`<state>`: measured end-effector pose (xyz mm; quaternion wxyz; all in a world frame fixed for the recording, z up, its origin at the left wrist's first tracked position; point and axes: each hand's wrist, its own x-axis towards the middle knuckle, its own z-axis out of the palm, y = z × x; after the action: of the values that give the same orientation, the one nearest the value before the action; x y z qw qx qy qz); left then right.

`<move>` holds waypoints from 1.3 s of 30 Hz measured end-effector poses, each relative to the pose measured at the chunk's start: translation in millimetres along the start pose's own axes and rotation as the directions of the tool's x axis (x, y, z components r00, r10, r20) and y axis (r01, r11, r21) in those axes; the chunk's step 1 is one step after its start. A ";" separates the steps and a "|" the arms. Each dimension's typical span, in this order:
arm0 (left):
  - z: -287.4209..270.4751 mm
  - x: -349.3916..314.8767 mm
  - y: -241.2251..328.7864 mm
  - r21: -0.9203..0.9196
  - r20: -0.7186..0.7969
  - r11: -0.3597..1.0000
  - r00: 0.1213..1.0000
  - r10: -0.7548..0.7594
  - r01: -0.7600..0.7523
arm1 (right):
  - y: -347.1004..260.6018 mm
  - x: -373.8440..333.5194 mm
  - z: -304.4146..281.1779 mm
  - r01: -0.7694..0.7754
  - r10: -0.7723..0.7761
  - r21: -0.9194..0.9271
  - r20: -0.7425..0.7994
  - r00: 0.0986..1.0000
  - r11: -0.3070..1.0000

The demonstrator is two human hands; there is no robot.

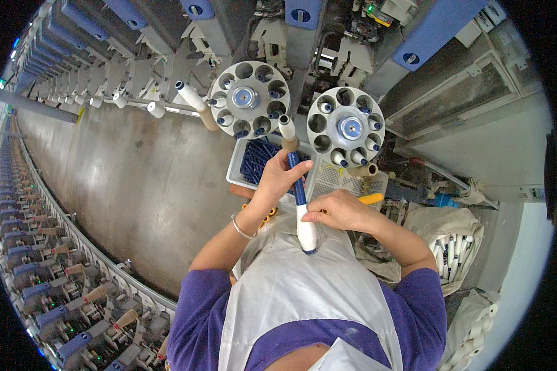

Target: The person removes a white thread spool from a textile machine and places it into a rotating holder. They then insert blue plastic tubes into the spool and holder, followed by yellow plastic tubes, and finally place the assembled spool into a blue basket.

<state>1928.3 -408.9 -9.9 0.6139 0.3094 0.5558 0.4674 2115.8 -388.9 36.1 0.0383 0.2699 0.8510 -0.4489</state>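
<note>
In front of my apron I hold a yarn bobbin point(306, 229), a dark blue tube with white yarn wound on its lower part. My left hand point(280, 177) is closed around the bare blue upper end, thumb across it. The fingers of my right hand point(343, 210) pinch at the top of the white yarn. A yellow handle-like piece point(371, 198) shows just beyond my right hand; I cannot tell whether that hand holds it. Ahead stand two round magazines, the left magazine point(244, 97) and the right magazine point(351, 128), with yarn bobbins in several of their holes.
Under the left magazine, a white bin point(234, 168) holds many blue tubes. A pale perforated tray point(334, 179) sits beside it. On my right, a cloth sack point(427, 222) contains more bobbins. Machine rows line the far side and the left, with grey floor point(124, 179) between.
</note>
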 end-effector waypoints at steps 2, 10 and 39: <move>4.2 1.1 -4.4 0.037 -0.055 0.995 0.994 0.091 -0.089 | 4.3 0.5 0.4 0.068 -0.067 0.122 -0.013 0.998 0.990; 41.4 -2.5 -20.3 -0.507 0.167 0.843 0.980 -0.109 0.180 | -12.2 -12.3 -30.7 0.098 -0.043 0.443 -0.132 0.990 0.891; -39.1 59.7 81.0 0.996 -0.090 0.068 0.460 0.883 0.064 | 215.2 56.5 -65.2 -0.513 0.202 -0.347 -0.640 0.741 0.785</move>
<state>1868.5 -329.5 32.1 -0.1851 0.5548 0.7598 0.2838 2185.5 -216.5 -102.5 -0.0603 0.5360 0.8369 -0.0927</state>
